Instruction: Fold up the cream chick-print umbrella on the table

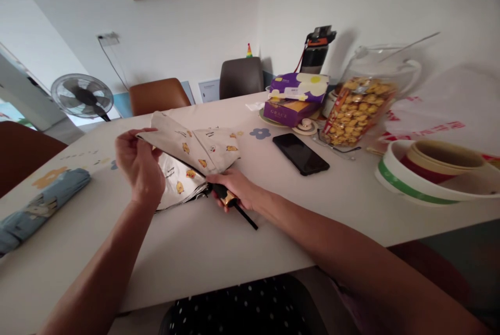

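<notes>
A cream folding umbrella (pixel 195 155) printed with small yellow ducks lies partly folded on the white table (pixel 219 251). My left hand (pixel 138 165) is closed on the edge of its canopy at the left and lifts the fabric. My right hand (pixel 238 189) is wrapped round the umbrella's black and gold handle (pixel 230 200), whose black strap trails toward me. The silver lining shows under the raised canopy.
A folded blue umbrella (pixel 35 210) lies at the left edge. A black phone (pixel 300 153), a purple box (pixel 295 100), a snack jar (pixel 357 108), a bottle (pixel 316 51) and stacked bowls (pixel 433 171) sit to the right. Chairs (pixel 158 95) and a fan (pixel 83 96) stand behind.
</notes>
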`<action>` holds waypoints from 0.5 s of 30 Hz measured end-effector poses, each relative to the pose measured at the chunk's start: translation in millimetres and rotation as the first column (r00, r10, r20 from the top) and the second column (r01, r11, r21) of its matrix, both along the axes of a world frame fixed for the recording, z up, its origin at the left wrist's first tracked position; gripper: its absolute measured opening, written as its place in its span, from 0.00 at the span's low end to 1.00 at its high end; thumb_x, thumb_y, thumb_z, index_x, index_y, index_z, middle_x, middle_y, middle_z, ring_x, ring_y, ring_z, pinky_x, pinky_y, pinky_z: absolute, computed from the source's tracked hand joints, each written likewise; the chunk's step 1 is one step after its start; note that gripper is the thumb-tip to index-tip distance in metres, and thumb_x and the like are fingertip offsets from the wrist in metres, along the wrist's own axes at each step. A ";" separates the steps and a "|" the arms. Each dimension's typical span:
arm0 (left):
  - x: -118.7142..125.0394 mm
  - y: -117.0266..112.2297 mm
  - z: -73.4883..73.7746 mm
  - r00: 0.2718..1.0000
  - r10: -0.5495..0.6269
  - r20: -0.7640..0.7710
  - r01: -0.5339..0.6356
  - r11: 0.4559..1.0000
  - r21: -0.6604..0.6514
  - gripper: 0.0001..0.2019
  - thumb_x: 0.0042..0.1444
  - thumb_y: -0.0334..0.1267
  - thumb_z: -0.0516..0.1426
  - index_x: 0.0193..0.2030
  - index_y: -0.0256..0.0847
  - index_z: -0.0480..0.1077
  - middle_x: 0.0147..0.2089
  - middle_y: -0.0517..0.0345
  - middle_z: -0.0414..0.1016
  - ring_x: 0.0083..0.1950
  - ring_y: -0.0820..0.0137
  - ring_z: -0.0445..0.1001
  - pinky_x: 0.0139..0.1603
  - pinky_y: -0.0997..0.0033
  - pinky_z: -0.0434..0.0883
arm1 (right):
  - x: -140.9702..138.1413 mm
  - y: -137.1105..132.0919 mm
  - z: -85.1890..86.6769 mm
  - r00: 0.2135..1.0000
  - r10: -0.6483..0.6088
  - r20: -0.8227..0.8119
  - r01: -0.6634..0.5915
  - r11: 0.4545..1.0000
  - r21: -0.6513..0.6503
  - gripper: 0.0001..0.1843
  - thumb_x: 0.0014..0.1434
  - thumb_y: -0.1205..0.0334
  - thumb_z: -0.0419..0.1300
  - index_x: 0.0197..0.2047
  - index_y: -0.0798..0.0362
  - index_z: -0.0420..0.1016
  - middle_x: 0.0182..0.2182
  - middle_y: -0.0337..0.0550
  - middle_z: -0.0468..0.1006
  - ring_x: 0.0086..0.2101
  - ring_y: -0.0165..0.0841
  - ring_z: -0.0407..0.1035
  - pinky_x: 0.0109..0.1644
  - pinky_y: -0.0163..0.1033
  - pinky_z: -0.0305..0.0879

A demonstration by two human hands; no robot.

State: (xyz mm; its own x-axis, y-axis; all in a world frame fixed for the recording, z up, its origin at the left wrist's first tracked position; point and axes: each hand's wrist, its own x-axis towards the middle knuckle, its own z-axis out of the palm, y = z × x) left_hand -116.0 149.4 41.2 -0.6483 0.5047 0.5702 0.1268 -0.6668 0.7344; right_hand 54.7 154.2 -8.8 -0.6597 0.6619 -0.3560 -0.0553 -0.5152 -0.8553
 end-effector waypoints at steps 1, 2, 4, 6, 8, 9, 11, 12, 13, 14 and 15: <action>0.2 -0.7 0.3 0.999 0.027 -0.017 -0.026 0.999 0.023 0.09 0.45 0.25 0.50 0.35 0.38 0.59 0.34 0.59 0.69 0.34 0.77 0.69 0.28 0.80 0.69 | -0.3 -1.0 1.0 1.000 -0.023 0.016 0.022 0.999 0.049 0.07 0.56 0.63 0.58 0.30 0.58 0.65 0.16 0.38 0.69 0.13 0.29 0.64 0.10 0.33 0.60; -0.1 -1.1 0.2 0.998 0.058 -0.032 -0.056 0.997 0.050 0.10 0.45 0.25 0.50 0.35 0.38 0.59 0.35 0.59 0.69 0.35 0.76 0.69 0.28 0.80 0.69 | -0.1 -1.3 1.9 0.998 -0.048 0.028 0.045 0.994 0.097 0.07 0.56 0.63 0.57 0.29 0.58 0.65 0.16 0.39 0.69 0.13 0.30 0.64 0.10 0.33 0.60; -2.0 -0.3 -2.5 0.991 0.124 -0.054 -0.119 0.989 0.093 0.10 0.45 0.26 0.51 0.36 0.38 0.59 0.35 0.58 0.68 0.37 0.74 0.69 0.27 0.78 0.71 | 1.3 0.7 3.1 0.992 -0.119 0.047 0.107 0.971 0.212 0.08 0.56 0.63 0.57 0.28 0.57 0.64 0.16 0.38 0.69 0.12 0.30 0.64 0.09 0.33 0.59; -6.1 3.6 -10.2 0.982 0.169 -0.083 -0.163 0.984 0.072 0.09 0.45 0.28 0.52 0.35 0.38 0.60 0.35 0.59 0.66 0.36 0.73 0.69 0.25 0.75 0.72 | 4.2 5.8 3.1 0.976 -0.203 0.084 0.166 0.932 0.321 0.09 0.56 0.63 0.57 0.26 0.57 0.63 0.14 0.38 0.68 0.11 0.29 0.63 0.09 0.32 0.58; -12.3 10.1 -22.8 0.976 0.170 -0.139 -0.178 0.983 -0.044 0.07 0.45 0.30 0.51 0.34 0.38 0.60 0.33 0.60 0.65 0.31 0.74 0.68 0.22 0.76 0.71 | 7.7 12.5 2.9 0.962 -0.230 0.147 0.177 0.936 0.305 0.09 0.56 0.63 0.56 0.26 0.56 0.63 0.14 0.38 0.67 0.11 0.29 0.63 0.09 0.32 0.58; -16.0 13.9 -30.2 0.976 0.150 -0.160 -0.172 0.976 -0.132 0.07 0.45 0.31 0.51 0.34 0.39 0.60 0.31 0.61 0.64 0.28 0.75 0.67 0.20 0.77 0.70 | 9.4 15.7 3.1 0.961 -0.218 0.172 0.173 0.954 0.245 0.09 0.56 0.64 0.56 0.27 0.57 0.63 0.14 0.38 0.68 0.11 0.30 0.63 0.09 0.32 0.59; -24.4 21.0 -44.6 0.984 0.106 -0.142 -0.147 0.936 -0.321 0.07 0.43 0.31 0.50 0.32 0.39 0.61 0.27 0.63 0.64 0.25 0.76 0.66 0.19 0.79 0.68 | 12.2 20.7 4.0 0.966 -0.191 0.176 0.173 0.978 0.114 0.07 0.57 0.65 0.55 0.28 0.57 0.63 0.15 0.39 0.68 0.12 0.30 0.64 0.10 0.32 0.59; -28.6 23.9 -50.9 0.990 0.093 -0.109 -0.129 0.908 -0.399 0.06 0.42 0.31 0.50 0.31 0.38 0.61 0.26 0.63 0.63 0.24 0.76 0.65 0.19 0.79 0.67 | 13.2 22.3 4.5 0.968 -0.190 0.165 0.179 0.981 0.079 0.07 0.58 0.65 0.55 0.29 0.57 0.63 0.16 0.39 0.69 0.13 0.30 0.64 0.10 0.32 0.60; -32.6 26.2 -56.2 0.993 0.088 -0.073 -0.112 0.882 -0.457 0.06 0.41 0.32 0.50 0.30 0.38 0.62 0.25 0.63 0.63 0.23 0.77 0.65 0.19 0.79 0.67 | 13.8 23.3 4.8 0.968 -0.195 0.156 0.186 0.980 0.067 0.07 0.58 0.65 0.55 0.30 0.57 0.63 0.16 0.40 0.69 0.13 0.29 0.64 0.10 0.32 0.59; -36.3 27.9 -60.3 0.995 0.089 -0.048 -0.101 0.864 -0.493 0.06 0.40 0.32 0.50 0.29 0.38 0.62 0.24 0.63 0.63 0.23 0.76 0.64 0.19 0.79 0.66 | 14.2 24.0 4.8 0.969 -0.196 0.151 0.188 0.980 0.069 0.07 0.58 0.64 0.55 0.30 0.58 0.64 0.16 0.40 0.69 0.13 0.30 0.64 0.10 0.33 0.59; -39.3 29.0 -63.4 0.995 0.091 -0.038 -0.097 0.854 -0.511 0.06 0.40 0.33 0.50 0.28 0.38 0.63 0.24 0.62 0.63 0.23 0.76 0.64 0.19 0.79 0.66 | 14.3 24.4 4.4 0.970 -0.191 0.152 0.182 0.981 0.071 0.07 0.58 0.64 0.55 0.30 0.58 0.64 0.16 0.40 0.69 0.13 0.30 0.64 0.10 0.33 0.60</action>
State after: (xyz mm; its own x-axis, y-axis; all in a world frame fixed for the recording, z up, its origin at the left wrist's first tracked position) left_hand -155.3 178.4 -22.2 -0.7025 0.6641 0.2560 0.1805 -0.1817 0.9666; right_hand 69.0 178.6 -4.4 -0.4617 0.7895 -0.4044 -0.0084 -0.4598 -0.8880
